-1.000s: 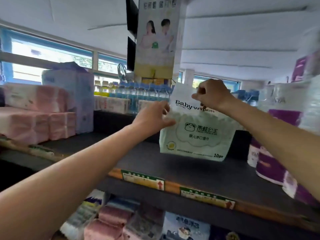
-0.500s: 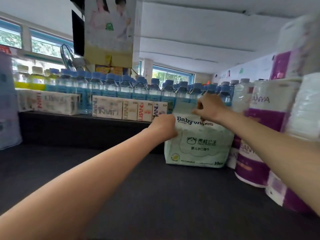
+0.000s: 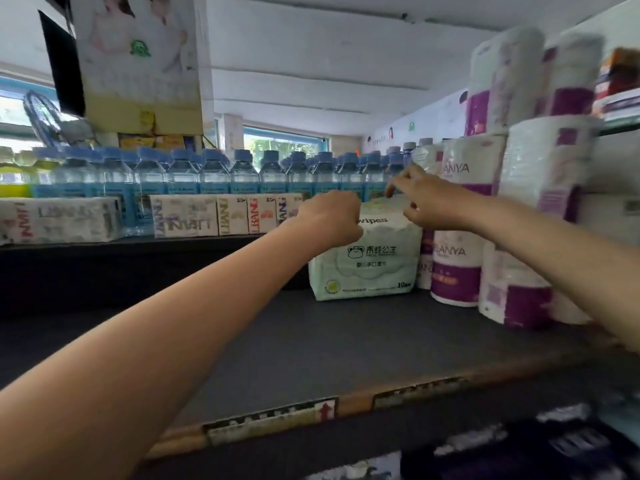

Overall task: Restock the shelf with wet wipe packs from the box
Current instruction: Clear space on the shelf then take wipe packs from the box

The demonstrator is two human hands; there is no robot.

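- One wet wipe pack [image 3: 367, 263] is stood upright at the back of the shelf [image 3: 311, 341], just beside the toilet-paper rolls [image 3: 457, 244], so its label faces out
- Its top corner is gripped by the curled left hand [image 3: 330, 216], apparently to steady it
- The right hand [image 3: 420, 199] is held at the top edge, fingers loosely bent; contact cannot be told

- One head-worn camera looked forward, roughly level with the dark shelf [image 3: 346, 341].
- It sat close, both forearms reaching away toward the back.
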